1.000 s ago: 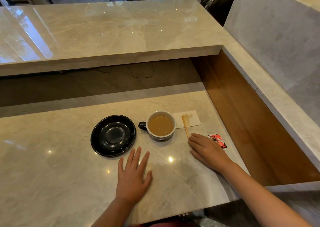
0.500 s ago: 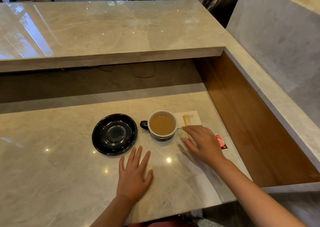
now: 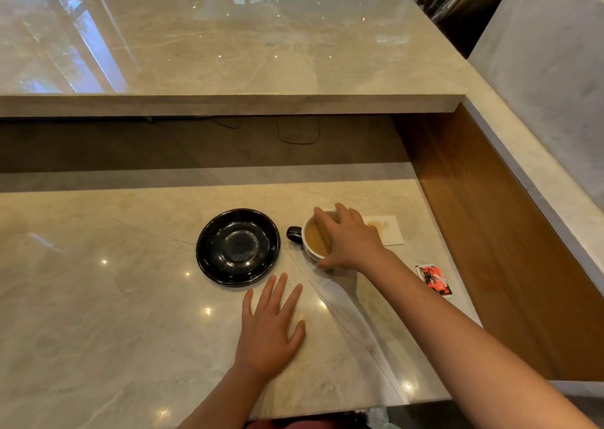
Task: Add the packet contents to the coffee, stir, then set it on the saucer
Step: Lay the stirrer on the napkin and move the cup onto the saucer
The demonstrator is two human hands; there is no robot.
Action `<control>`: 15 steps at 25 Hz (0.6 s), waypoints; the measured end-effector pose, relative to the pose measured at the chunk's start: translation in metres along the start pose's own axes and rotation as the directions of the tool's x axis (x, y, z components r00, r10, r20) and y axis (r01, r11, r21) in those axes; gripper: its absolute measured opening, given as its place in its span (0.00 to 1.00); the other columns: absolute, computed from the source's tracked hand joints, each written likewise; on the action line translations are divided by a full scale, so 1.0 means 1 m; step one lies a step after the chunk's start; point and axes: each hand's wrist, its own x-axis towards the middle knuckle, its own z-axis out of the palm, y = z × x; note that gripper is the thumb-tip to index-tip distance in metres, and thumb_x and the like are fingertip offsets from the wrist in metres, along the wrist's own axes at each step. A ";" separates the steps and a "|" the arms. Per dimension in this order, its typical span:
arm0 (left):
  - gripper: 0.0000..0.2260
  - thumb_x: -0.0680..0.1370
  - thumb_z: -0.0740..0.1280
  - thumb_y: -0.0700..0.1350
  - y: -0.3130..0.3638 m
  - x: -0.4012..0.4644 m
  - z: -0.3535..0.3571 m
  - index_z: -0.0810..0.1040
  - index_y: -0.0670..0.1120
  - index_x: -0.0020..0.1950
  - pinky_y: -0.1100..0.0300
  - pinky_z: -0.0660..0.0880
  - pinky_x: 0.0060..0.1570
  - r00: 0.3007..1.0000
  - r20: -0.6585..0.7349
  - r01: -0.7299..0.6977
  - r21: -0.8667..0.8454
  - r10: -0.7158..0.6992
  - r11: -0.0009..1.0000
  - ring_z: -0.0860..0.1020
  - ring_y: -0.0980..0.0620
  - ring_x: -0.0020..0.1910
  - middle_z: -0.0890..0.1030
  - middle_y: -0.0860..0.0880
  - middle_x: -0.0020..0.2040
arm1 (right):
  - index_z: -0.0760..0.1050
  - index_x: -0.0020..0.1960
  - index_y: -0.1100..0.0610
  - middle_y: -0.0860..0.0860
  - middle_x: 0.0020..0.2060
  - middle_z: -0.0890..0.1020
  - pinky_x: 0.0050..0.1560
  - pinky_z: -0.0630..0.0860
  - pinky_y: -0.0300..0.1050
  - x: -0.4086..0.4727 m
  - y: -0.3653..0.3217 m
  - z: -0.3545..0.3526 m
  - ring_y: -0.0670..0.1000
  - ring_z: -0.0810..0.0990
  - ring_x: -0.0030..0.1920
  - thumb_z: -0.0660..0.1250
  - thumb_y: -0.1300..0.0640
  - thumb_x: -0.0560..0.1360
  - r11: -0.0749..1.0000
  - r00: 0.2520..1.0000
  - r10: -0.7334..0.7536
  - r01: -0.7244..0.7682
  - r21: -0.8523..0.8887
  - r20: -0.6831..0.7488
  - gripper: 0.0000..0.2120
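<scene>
My right hand (image 3: pixel 351 240) is over the cup (image 3: pixel 315 237), fingers spread across its far rim and thumb at its near side; whether they are clamped on it I cannot tell. A wooden stirrer (image 3: pixel 322 234) lies in the coffee, long axis running away from me. My left hand (image 3: pixel 269 327) rests flat and open on the counter (image 3: pixel 98 297), gripping nothing.

The saucer (image 3: pixel 238 247) sits just left of the cup, apart from it, the cup's handle pointing toward it. I judge the coming move a short carry leftward; the right hand is nearer.

The packet (image 3: pixel 434 280) lies right of the arm, a stained napkin (image 3: pixel 387 230) behind the hand. The counter is glossy marble, with a raised ledge behind and a wooden side panel right.
</scene>
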 end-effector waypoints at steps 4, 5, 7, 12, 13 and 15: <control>0.27 0.77 0.55 0.59 0.000 0.000 -0.001 0.57 0.55 0.75 0.42 0.47 0.66 1.000 -0.012 -0.010 -0.013 0.010 1.000 0.49 0.50 0.74 0.56 0.48 0.76 | 0.48 0.72 0.46 0.57 0.68 0.61 0.50 0.74 0.53 0.009 -0.003 -0.003 0.61 0.63 0.64 0.77 0.44 0.59 0.999 1.000 0.003 -0.002 -0.049 0.029 0.52; 0.27 0.77 0.55 0.58 0.000 0.000 -0.001 0.58 0.55 0.75 0.42 0.47 0.66 1.000 -0.014 -0.011 -0.017 0.011 1.000 0.49 0.49 0.74 0.56 0.48 0.76 | 0.49 0.71 0.46 0.57 0.67 0.61 0.50 0.74 0.53 0.011 -0.003 -0.004 0.61 0.63 0.64 0.77 0.44 0.58 0.999 1.000 0.001 0.000 -0.051 0.028 0.51; 0.27 0.77 0.55 0.58 0.001 0.000 -0.002 0.58 0.55 0.75 0.42 0.48 0.66 1.000 -0.020 -0.013 -0.020 0.013 1.000 0.49 0.49 0.74 0.57 0.47 0.76 | 0.53 0.70 0.46 0.57 0.65 0.63 0.48 0.73 0.52 0.012 -0.004 -0.006 0.61 0.64 0.63 0.78 0.44 0.57 0.999 1.000 -0.007 0.007 -0.044 0.018 0.49; 0.27 0.77 0.56 0.58 0.001 0.000 -0.001 0.59 0.55 0.75 0.42 0.47 0.66 1.000 -0.021 -0.013 -0.014 0.012 1.000 0.49 0.50 0.74 0.57 0.47 0.75 | 0.57 0.66 0.47 0.56 0.62 0.65 0.42 0.71 0.48 0.010 -0.005 -0.005 0.59 0.64 0.61 0.77 0.43 0.55 1.000 1.000 -0.004 0.004 -0.004 -0.031 0.46; 0.27 0.77 0.56 0.58 0.001 0.000 -0.001 0.59 0.55 0.75 0.42 0.47 0.66 1.000 -0.022 -0.012 -0.014 0.012 1.000 0.49 0.50 0.74 0.57 0.47 0.75 | 0.57 0.66 0.47 0.56 0.62 0.65 0.42 0.72 0.48 0.010 -0.006 -0.004 0.59 0.64 0.61 0.77 0.43 0.55 1.000 0.999 0.000 0.000 0.002 -0.036 0.46; 0.26 0.77 0.56 0.58 0.001 0.000 -0.001 0.59 0.54 0.75 0.42 0.48 0.66 1.000 -0.021 -0.009 -0.017 0.009 1.000 0.49 0.49 0.74 0.58 0.47 0.75 | 0.57 0.65 0.47 0.56 0.61 0.65 0.42 0.73 0.48 0.009 -0.008 -0.004 0.58 0.64 0.60 0.76 0.43 0.55 1.000 0.999 -0.003 0.003 0.012 -0.042 0.45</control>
